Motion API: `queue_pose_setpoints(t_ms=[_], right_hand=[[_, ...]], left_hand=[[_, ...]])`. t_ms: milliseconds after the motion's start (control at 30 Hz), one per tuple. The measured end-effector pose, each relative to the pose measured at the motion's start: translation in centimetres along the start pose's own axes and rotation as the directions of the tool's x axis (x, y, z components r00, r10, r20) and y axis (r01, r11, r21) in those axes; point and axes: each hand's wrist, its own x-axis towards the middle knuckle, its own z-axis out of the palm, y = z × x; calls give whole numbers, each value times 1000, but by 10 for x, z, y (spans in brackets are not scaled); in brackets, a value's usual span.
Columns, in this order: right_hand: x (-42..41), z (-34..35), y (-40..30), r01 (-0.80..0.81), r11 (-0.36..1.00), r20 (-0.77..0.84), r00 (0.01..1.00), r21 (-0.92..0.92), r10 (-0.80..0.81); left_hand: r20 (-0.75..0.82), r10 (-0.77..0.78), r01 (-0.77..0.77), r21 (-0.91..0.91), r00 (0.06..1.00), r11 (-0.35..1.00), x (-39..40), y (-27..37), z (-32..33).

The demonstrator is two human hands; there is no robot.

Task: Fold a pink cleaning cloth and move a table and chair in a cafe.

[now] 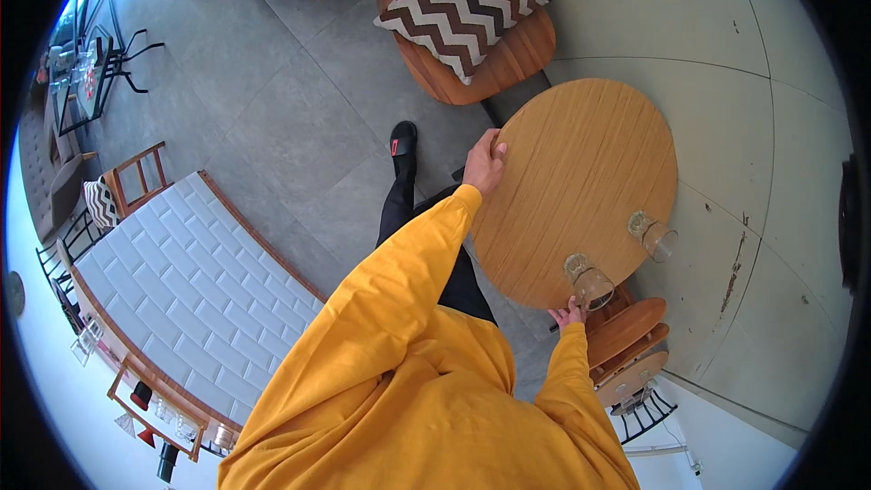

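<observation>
A round wooden table [578,177] stands before me, beside the wall. My left hand [486,163] grips its left rim, the thumb on the top and the fingers around the edge. Two clear drinking glasses stand on the tabletop towards the lower right. The nearer glass [589,280] is close to the rim; the farther glass [653,237] is beyond it to the right. My right hand [569,314] is at the table's near edge, its fingertips right beside the nearer glass. Whether those fingers hold the table edge or touch the glass cannot be told.
A wooden chair [517,58] with a zigzag-patterned cushion [466,10] stands past the table. Another wooden chair [626,333] is close by my right arm. To the left is a counter faced with white tiles [204,272]. A light panelled wall [721,150] borders the table's right side.
</observation>
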Motion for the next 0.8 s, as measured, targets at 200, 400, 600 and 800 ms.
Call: queue_pose_setpoints(t_ms=[200, 400, 600, 800], right_hand=[[2, -2, -1, 36, 999, -40, 998, -37, -38], [3, 7, -1, 22, 1000, -5, 1000, -13, -22], [-7, 17, -4, 76, 997, -6, 997, -30, -76], [-1, 24, -2, 65, 997, 50, 997, 28, -66]], left_hand=[[26, 9, -9, 15, 1000, 1000, 2, 8, -6], [11, 48, -49, 31, 999, 998, 13, 4, -12], [-7, 80, -80, 4, 997, 997, 18, 1, -17], [-9, 98, -98, -16, 995, 995, 33, -8, -27]])
